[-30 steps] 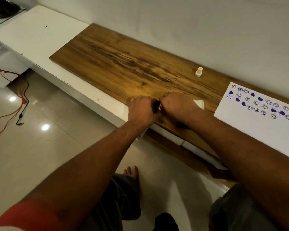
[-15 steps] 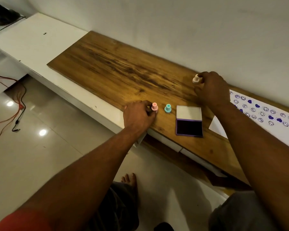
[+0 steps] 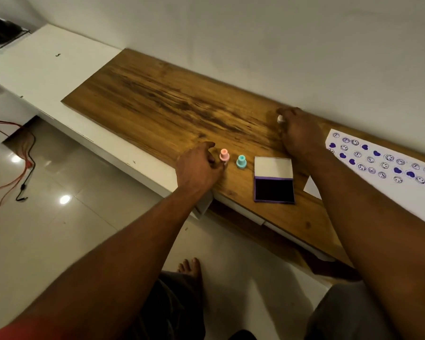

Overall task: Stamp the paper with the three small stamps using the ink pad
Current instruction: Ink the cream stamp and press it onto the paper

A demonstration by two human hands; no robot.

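Observation:
On the wooden board [image 3: 157, 106], a pink stamp [image 3: 224, 155] and a teal stamp [image 3: 241, 161] stand upright side by side. My left hand [image 3: 199, 165] rests just left of the pink stamp, thumb lifted clear of it and fingertips by its base. The ink pad [image 3: 274, 190] lies open to the right of the teal stamp, dark ink facing up and white lid folded back. Farther back, my right hand [image 3: 299, 133] is closed around a small cream stamp [image 3: 280, 119], which is blurred. The white paper [image 3: 368, 192] at the right carries several purple prints.
The board lies on a long white shelf [image 3: 47, 69] against the wall. Red and black cables [image 3: 25, 168] trail on the tiled floor at the left. My bare foot [image 3: 190, 268] shows below the shelf edge.
A second ago both hands were together over the ink pad. The pad now lies open; my right hand has reached back onto the cream stamp, and my left sits by the pink one.

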